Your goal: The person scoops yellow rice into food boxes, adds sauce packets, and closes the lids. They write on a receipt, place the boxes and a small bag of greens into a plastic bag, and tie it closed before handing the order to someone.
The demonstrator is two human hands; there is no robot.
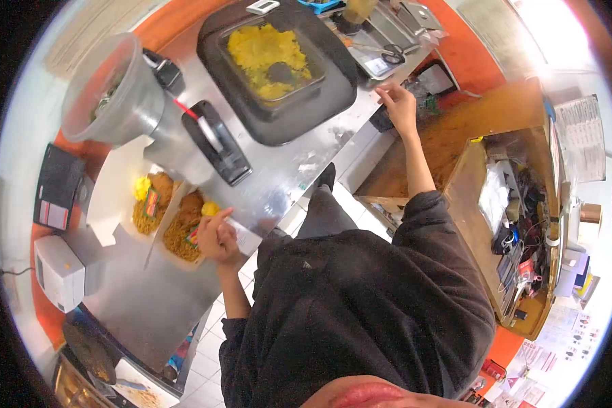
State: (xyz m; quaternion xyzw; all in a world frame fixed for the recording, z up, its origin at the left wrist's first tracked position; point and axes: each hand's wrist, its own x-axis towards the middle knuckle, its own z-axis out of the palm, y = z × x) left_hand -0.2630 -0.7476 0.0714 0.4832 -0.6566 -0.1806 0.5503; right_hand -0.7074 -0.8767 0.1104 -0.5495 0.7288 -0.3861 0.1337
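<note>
My left hand (219, 236) hovers at the edge of an open takeaway box (171, 239), its fingers loosely bent and apart, with nothing visible in them. In that box lie noodles (181, 236), a brown fried piece and something yellow. Beside it, a second box with its white lid (120, 187) raised holds similar food and a small sachet (151, 202). My right hand (398, 107) is raised by the counter's right edge, fingers partly stretched and apart, holding nothing I can see. Nearby are scissors (392, 54) and a metal tray (279, 64) of yellow food.
A black stapler-like device (216, 143) lies on the steel counter (139, 292) near a large clear bucket (109, 95). A white printer-like box (59, 272) stands at the left. To my right is a wooden drawer unit (455, 224) full of cables and small items.
</note>
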